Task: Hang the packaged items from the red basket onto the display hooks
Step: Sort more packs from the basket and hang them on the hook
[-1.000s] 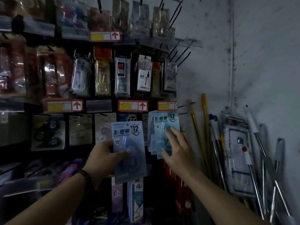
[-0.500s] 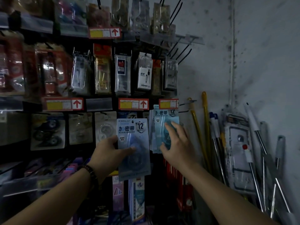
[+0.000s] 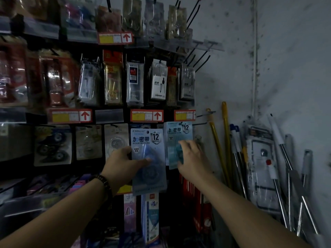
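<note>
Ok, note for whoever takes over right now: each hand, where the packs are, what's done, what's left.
Left hand grips a blue pack by its left edge, held up, not hung.
Right hand holds the stack of matching packs hanging under the right price tag.
Done: that stack is hung.
Left: hang the held pack, probably with that stack. The basket is out of view, so what remains in it cannot be told.
</note>
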The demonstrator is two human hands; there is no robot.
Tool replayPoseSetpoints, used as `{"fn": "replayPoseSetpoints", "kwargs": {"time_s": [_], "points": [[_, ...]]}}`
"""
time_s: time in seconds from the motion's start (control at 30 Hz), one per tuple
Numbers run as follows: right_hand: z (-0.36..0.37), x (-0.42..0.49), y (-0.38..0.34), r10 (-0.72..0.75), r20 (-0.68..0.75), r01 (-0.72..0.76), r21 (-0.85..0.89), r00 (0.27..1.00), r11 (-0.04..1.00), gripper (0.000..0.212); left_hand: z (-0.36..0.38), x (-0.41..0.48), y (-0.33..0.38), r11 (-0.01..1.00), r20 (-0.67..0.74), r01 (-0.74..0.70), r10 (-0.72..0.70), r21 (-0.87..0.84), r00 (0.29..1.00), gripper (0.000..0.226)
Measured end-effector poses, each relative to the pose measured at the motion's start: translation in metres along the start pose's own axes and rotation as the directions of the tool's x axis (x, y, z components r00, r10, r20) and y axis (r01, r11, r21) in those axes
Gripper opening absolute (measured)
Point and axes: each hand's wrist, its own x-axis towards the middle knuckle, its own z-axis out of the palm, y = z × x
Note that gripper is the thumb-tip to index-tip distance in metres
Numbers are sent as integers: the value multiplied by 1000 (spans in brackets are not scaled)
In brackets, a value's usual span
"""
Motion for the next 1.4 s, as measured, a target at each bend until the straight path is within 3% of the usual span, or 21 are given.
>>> {"fn": "replayPoseSetpoints", "kwargs": {"time_s": [0.1,0.2,0.3,0.37,0.6,0.7,0.87,0.97,1.27,1.4], "points": [[-2,-6,0,-15,-58,16,22,998,1000,59,1,0,4,1000,-1,-2,2,14,1000,35],[-12,-23,-11,-178,-239,205,96,955,974,48,5,-1,7,1000,-4,-7,7,23,1000,34],[-21,-50,-29,-365,-208,394,119,908,911,67,13,-6,9,999,18,-36,36,41,999,30],[-21,-66,-39,-417,-161,436,115,895,892,82,20,-8,9,998,29,-58,57,19,998,27],[-18,-74,-28,-299,-145,328,249,943,911,84,39,-15,12,999,104,-33,31,23,994,17],[-18,-69,-18,-278,-158,308,217,947,926,86,38,-11,15,971,128,-84,56,222,990,22],[-17,-51,2,-48,-149,89,280,988,956,91,30,-14,24,755,116,-248,224,607,968,40],[-18,-40,8,-51,-139,83,233,989,969,84,21,-11,29,634,158,-290,257,717,953,47],[-5,-24,13,-108,-69,115,106,992,988,79,13,-10,25,527,184,-314,285,790,941,56],[-2,-20,11,-81,-140,100,131,987,986,81,12,-8,23,535,192,-315,273,784,943,61]]}}
